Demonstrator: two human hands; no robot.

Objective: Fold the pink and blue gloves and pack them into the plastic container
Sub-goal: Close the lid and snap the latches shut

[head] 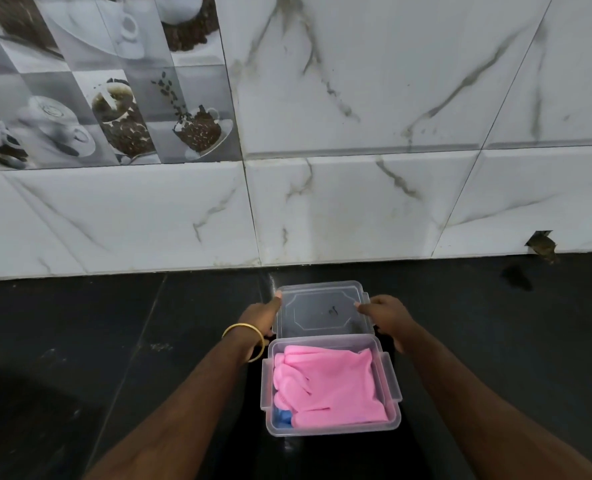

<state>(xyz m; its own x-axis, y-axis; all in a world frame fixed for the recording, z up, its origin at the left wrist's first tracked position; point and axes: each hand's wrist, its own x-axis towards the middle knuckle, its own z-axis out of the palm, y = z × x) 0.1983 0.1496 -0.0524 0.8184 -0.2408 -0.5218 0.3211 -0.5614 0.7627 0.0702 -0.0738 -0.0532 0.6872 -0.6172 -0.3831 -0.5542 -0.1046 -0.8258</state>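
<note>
The box (331, 429) sits on the dark surface (114, 341) close to the person, with the pink gloves (332, 386) folded inside and filling most of it; a bit of the blue glove (283, 418) shows in the near left corner under the pink. The clear lid (322, 311) lies just behind the box, near the tiled wall (357, 202). The left hand (265, 315) grips the lid's left edge, fingers closed on it, and the right hand (384, 315) holds the right edge the same way. A bangle (244, 341) circles the left wrist.

The packing looks done, so the step in hand is likely closing the box. To do it well, lift the lid level with both hands, bring it squarely over the rim, and check that no pink fold pokes above the edge, since a trapped fold would keep the side clips from seating. Press down evenly, then snap the clips on both sides
</note>
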